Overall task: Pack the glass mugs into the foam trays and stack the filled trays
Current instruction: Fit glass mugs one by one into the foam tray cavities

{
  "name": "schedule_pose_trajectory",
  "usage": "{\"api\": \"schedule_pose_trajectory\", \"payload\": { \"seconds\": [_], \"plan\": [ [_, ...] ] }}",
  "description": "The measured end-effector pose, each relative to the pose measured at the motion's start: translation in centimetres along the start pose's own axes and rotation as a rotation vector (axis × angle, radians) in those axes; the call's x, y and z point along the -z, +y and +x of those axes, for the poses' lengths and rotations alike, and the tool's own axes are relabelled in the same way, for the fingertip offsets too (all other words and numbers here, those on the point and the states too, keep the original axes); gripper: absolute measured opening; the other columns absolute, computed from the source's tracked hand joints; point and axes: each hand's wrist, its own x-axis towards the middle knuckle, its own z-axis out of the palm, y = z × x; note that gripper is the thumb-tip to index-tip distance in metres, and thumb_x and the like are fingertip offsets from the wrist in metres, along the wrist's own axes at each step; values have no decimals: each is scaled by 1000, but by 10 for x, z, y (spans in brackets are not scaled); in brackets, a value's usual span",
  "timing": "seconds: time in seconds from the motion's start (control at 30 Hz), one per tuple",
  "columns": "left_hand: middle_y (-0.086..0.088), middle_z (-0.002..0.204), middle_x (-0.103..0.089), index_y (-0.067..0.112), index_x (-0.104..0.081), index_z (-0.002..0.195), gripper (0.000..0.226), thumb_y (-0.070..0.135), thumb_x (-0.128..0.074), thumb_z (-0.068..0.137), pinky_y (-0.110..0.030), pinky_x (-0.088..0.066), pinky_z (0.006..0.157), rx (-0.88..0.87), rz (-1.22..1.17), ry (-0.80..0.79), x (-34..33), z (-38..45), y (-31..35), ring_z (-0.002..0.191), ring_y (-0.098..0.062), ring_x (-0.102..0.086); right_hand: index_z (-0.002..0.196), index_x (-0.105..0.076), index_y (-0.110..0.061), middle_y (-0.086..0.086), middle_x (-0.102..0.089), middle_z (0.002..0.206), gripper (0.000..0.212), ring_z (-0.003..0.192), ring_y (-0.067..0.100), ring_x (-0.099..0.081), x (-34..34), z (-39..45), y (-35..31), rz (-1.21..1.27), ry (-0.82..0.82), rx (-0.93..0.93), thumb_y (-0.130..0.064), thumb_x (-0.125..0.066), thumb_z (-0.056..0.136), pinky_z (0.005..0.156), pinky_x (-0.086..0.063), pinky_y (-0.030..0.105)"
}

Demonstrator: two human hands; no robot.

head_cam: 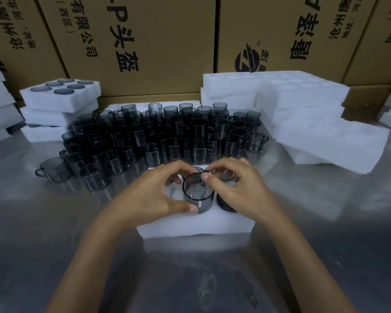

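Observation:
A white foam tray [190,224] lies on the metal table right in front of me. A smoky glass mug [198,193] stands partly sunk in one of its holes. My left hand [154,195] curls round the mug, thumb on its near wall and fingers at the far rim. My right hand [233,188] pinches the mug's rim on the right side. Under the right hand, two more mugs [225,203] sit in the tray's holes. Beyond the tray stands a dense crowd of loose mugs [163,134]. An empty hole shows under my left hand.
A stack of filled trays [61,98] stands at the back left. Piles of empty foam trays [303,114] fill the back right, with more foam at both edges. Large cardboard boxes [145,41] wall off the back. A mug [53,169] stands apart at the left.

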Motion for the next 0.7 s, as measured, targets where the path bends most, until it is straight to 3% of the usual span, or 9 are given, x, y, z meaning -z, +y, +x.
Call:
{"api": "schedule_pose_trajectory", "payload": {
  "seconds": [0.37,0.53,0.7],
  "plan": [
    [28,115,-60,55,-57,114,59,51,-86,64,-26,-43,98,53,55,-52,1,0,-7,112,10,-51,91,-71,-30,-13,-63,94,18,99,6,-46,-3,-1,2,-139,-64,-13,-46,-64,87,80,-31,9],
    [33,124,-59,49,-60,124,51,66,-69,76,-29,-40,106,33,-24,-115,7,-2,-6,120,12,-50,88,-72,-30,-16,-62,99,21,105,7,-46,1,0,3,-126,-57,14,-49,-64,84,95,-37,28],
    [28,140,-48,41,-58,132,54,56,-56,80,-36,-27,119,42,7,-109,9,-4,-5,135,10,-33,96,-72,-40,-21,-57,120,30,129,4,-37,16,-1,3,-86,-171,-52,-58,-66,73,114,-27,38]
  ]
}}
